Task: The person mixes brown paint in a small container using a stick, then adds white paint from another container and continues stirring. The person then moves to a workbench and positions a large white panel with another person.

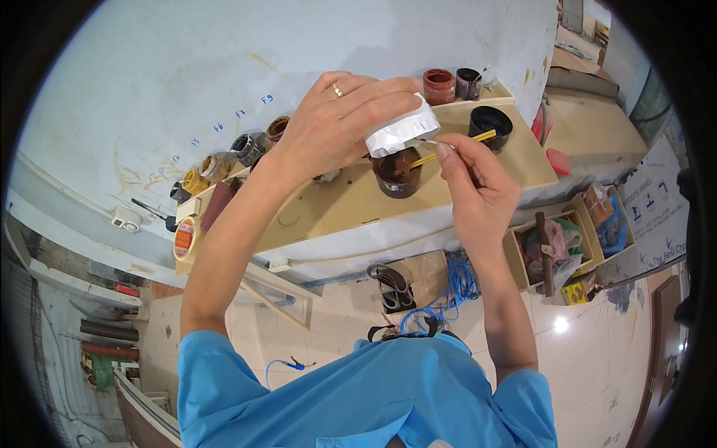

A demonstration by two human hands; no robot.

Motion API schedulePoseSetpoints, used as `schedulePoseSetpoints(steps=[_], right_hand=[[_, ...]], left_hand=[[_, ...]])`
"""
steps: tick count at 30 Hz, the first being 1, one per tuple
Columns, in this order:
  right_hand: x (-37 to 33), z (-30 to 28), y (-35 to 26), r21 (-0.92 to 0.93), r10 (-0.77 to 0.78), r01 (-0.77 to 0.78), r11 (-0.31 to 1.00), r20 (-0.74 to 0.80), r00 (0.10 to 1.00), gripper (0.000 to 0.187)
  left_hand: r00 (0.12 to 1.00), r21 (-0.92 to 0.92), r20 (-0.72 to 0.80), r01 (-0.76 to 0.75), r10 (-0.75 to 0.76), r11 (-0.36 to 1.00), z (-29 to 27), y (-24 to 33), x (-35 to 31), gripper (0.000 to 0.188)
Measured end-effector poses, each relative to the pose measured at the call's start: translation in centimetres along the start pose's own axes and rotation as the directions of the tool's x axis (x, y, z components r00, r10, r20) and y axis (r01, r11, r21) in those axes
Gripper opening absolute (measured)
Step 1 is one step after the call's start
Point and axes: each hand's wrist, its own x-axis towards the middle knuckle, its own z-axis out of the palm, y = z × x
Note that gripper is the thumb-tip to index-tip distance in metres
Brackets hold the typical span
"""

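Two hands nearly meet: the left hand (347,112) curls its fingers over a white, rounded piece (399,134), tilted, apparently to present its uneven lower edge to a thin tool (426,140). The right hand (484,193) pinches that tool between thumb and fingertips, probably for fine control. Just below the white piece stands an open jar (397,188), smeared dark brown; a slim yellow stick (424,160) slants out over its rim, whether touching the right hand I cannot tell. Beyond are a black cup (491,128), a rust-red jar (439,87) and their smooth cream shelf (321,216)
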Motion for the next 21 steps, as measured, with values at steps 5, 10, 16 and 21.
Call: schedulePoseSetpoints(steps=[5, 10, 16, 21], right_hand=[[-0.5, 0.2, 0.3, 0.004, 0.049, -0.049, 0.999, 0.071, 0.996, 0.012], [-0.6, 0.1, 0.1, -0.024, -0.008, 0.008, 1.0, 0.002, 1.0, 0.01], [-0.9, -0.1, -0.6, -0.128, -0.067, 0.071, 0.989, 0.03, 0.997, 0.008], [-0.5, -0.1, -0.7, -0.153, -0.125, 0.125, 0.98, 0.008, 0.992, 0.008]], left_hand=[[0.997, 0.039, 0.077, 0.007, -0.01, 0.999, -0.3, 0.2, -0.4, 0.07], [1.0, 0.027, 0.021, 0.0, 0.0, 1.0, -0.1, 0.1, -0.5, 0.07], [0.999, 0.023, 0.045, -0.007, 0.006, 1.0, -0.2, 0.3, -0.4, 0.069], [1.0, 0.042, 0.023, -0.022, 0.021, 0.999, -0.1, 0.5, -0.2, 0.069]])
